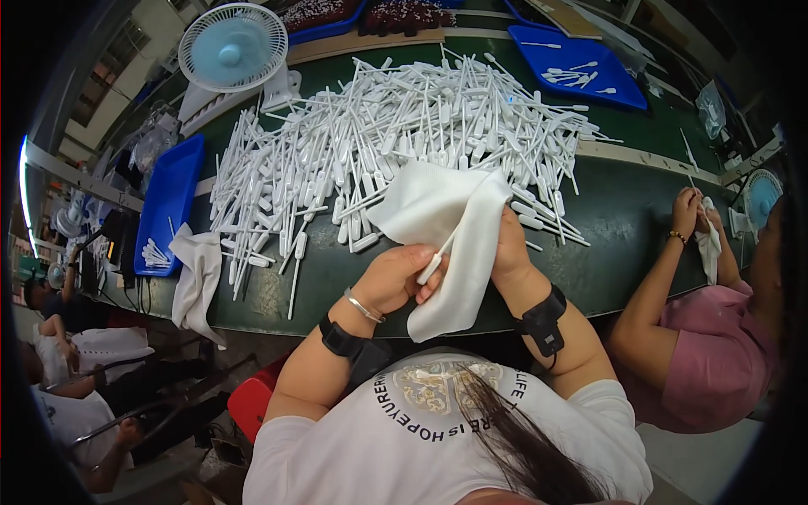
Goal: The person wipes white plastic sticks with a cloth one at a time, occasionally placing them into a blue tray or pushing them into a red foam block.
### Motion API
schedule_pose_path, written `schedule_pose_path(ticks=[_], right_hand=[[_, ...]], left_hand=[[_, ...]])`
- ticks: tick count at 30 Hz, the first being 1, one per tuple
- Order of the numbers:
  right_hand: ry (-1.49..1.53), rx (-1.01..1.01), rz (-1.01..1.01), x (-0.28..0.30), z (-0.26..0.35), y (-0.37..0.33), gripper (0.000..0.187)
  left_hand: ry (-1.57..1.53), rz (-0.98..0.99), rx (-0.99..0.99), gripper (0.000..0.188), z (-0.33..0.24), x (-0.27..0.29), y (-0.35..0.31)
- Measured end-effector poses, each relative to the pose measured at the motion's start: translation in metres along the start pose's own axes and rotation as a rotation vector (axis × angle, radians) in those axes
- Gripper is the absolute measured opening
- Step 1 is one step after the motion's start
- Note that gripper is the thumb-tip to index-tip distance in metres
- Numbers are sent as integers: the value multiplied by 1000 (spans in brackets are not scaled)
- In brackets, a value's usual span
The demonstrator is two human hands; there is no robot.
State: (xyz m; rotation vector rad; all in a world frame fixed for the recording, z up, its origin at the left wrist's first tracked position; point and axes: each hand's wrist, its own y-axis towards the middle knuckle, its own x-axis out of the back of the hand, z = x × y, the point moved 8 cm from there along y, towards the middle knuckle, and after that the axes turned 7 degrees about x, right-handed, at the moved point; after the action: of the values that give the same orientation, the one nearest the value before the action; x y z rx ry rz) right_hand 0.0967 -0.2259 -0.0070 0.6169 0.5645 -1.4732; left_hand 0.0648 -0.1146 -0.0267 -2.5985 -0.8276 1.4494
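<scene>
My left hand [397, 276] is closed on the thick, paddle-shaped end of a thin white plastic stick [431, 267]. Its slender shaft slants up and to the right, into a fold of white cloth [459, 290]. Gripping that cloth from the right side is my right hand [510, 244], its fingers partly hidden behind the fabric. The cloth hangs down between both hands and covers the stick's far end. Just beyond my hands, a large heap of similar white sticks [404, 126] spreads over the dark green table [623, 210].
A blue tray [171, 194] with a few sticks stands on the left, beside another white cloth [198, 273]. Another blue tray [581, 63] with several sticks lies at the far right. A white fan [231, 50] stands far left. At right, a co-worker's hands [694, 210] hold a cloth.
</scene>
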Motion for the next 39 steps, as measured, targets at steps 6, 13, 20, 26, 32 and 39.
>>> schedule_pose_path(ticks=[6, 13, 20, 26, 32, 39], right_hand=[[-24, 10, -6, 4, 3, -2, 29], [-58, -85, -44, 0, -9, -3, 18], [-190, -333, 120, -19, -36, -18, 18], [-206, -299, 124, -21, -34, -16, 19], [-186, -287, 175, -25, -38, -17, 18], [-415, -160, 169, -21, -35, -14, 19]], left_hand=[[102, -66, 84, 20, 2, -8, -4], [236, -212, -27, 21, -1, 5, -5], [199, -381, -219, 21, -11, 15, -7], [230, -374, -214, 21, -11, 17, -8], [307, -344, -255, 19, -16, 13, -11], [788, -610, -391, 19, -24, 0, -20]])
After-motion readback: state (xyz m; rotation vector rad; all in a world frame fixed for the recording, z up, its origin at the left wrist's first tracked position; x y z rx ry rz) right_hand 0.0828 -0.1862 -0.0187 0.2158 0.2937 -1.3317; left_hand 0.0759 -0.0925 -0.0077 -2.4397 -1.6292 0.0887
